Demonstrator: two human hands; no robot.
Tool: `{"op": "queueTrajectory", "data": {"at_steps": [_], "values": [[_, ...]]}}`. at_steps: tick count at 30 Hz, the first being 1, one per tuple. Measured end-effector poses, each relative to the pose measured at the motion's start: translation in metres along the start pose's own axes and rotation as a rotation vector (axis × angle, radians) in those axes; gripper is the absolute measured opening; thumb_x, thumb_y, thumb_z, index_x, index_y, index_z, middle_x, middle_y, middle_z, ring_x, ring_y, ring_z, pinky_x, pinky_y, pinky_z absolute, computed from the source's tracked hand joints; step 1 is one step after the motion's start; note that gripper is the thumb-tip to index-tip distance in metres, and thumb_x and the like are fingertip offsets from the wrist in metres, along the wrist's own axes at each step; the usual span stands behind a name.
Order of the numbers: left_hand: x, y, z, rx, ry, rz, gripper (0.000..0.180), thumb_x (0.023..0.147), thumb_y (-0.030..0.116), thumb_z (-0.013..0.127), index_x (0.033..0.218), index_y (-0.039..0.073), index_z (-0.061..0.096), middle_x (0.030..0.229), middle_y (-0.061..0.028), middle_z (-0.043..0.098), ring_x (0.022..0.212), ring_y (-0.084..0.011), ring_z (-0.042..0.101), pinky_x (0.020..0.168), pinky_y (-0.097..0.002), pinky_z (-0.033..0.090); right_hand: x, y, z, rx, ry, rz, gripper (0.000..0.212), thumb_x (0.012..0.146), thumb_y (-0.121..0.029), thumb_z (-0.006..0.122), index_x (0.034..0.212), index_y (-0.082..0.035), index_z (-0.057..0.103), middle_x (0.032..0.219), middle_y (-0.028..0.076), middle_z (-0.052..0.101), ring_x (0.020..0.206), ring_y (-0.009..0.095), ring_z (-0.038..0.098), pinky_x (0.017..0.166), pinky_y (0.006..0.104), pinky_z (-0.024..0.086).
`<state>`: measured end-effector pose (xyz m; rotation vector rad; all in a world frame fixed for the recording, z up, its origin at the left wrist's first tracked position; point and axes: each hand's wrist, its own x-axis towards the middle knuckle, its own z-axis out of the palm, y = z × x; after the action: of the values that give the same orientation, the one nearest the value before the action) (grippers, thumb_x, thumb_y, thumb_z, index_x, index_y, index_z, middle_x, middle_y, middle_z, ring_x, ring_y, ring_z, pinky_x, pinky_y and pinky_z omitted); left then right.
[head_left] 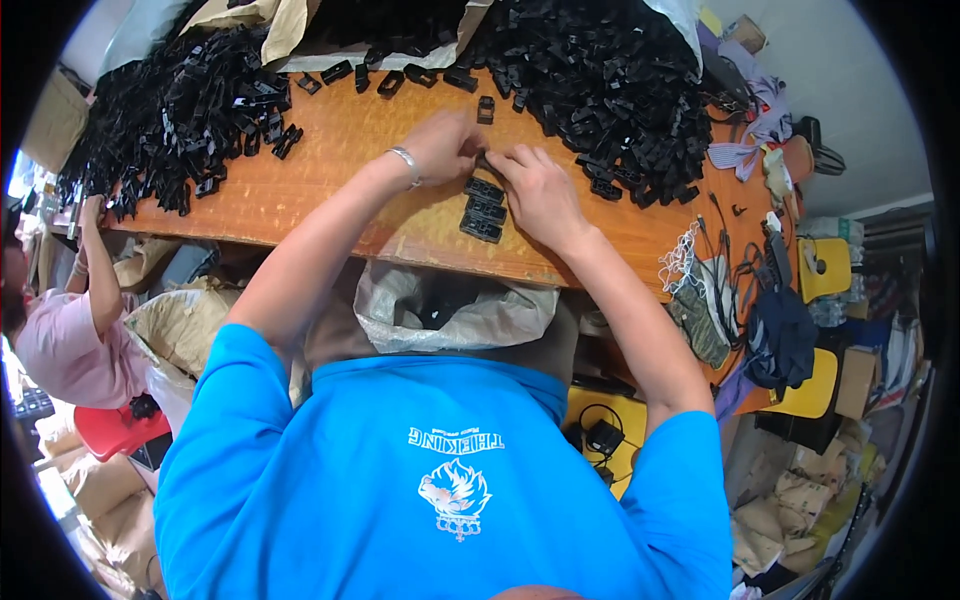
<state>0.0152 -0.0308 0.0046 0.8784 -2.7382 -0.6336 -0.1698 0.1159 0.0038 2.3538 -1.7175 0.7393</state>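
My left hand (pixel 447 148) is over the middle of the wooden table, its fingertips pinched together. Just to its right, my right hand (pixel 540 192) bends inward until its fingers meet those of the left. A small black plastic piece shows dark between the two sets of fingertips, mostly hidden by them. Below, toward me, several black plastic pieces lie against one another in a short row (pixel 482 212), beside the right hand's heel. One loose black clip-like piece (pixel 486 110) lies just beyond the fingers.
Large heaps of black pieces cover the table's left (pixel 200 115) and right (pixel 620 100). An open pale sack (pixel 450 315) hangs at the table's front edge by my lap. Cables (pixel 735 270) lie at the right. A person in pink (pixel 75 335) sits at left.
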Motion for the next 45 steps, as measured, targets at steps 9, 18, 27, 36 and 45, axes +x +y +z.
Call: {"op": "queueTrajectory", "data": {"at_steps": [9,18,27,36,45], "values": [[0.031,0.026,-0.004,-0.083,0.275,-0.296,0.038,0.098,0.028,0.074,0.128,0.004,0.073,0.116,-0.0167,0.076,0.107,-0.0311,0.074,0.094,-0.0409,0.059,0.022,0.061,-0.002,-0.058,0.122,0.483,0.032,0.094,-0.017,0.079,0.119,0.001,0.072,0.111,0.022,0.075,0.096,0.041,0.076,0.085,0.0459,0.063],[0.053,0.027,0.006,0.056,0.221,-0.314,0.036,0.097,0.032,0.074,0.121,0.005,0.073,0.125,-0.0169,0.073,0.119,-0.0356,0.069,0.101,-0.0456,0.057,0.047,0.057,0.011,-0.156,0.048,0.526,0.030,0.090,-0.024,0.082,0.103,-0.001,0.067,0.102,0.019,0.074,0.088,0.040,0.077,0.078,0.0459,0.063],[0.048,0.037,0.003,0.117,0.172,-0.207,0.029,0.096,0.023,0.075,0.120,0.006,0.074,0.120,-0.0172,0.073,0.118,-0.0352,0.068,0.101,-0.0452,0.057,0.024,0.052,-0.005,0.438,0.006,0.763,0.031,0.089,-0.022,0.081,0.105,0.003,0.073,0.087,0.018,0.076,0.083,0.030,0.075,0.079,0.0411,0.060],[0.041,0.028,-0.004,-1.341,0.005,-0.436,0.033,0.109,0.023,0.068,0.135,0.003,0.063,0.117,-0.0111,0.075,0.095,-0.0158,0.076,0.080,-0.0272,0.062,0.011,0.043,-0.025,0.057,-0.124,0.571,0.033,0.089,-0.023,0.084,0.111,0.000,0.077,0.115,0.021,0.074,0.102,0.036,0.076,0.088,0.0453,0.062],[0.034,0.039,0.006,-0.807,-0.026,-0.293,0.034,0.109,0.014,0.065,0.139,0.000,0.056,0.104,-0.0136,0.075,0.085,-0.0181,0.073,0.073,-0.0310,0.059,0.010,0.039,-0.031,-0.054,-0.252,0.555,0.030,0.090,-0.021,0.084,0.109,0.001,0.078,0.110,0.020,0.074,0.104,0.039,0.073,0.091,0.0475,0.059]]}}
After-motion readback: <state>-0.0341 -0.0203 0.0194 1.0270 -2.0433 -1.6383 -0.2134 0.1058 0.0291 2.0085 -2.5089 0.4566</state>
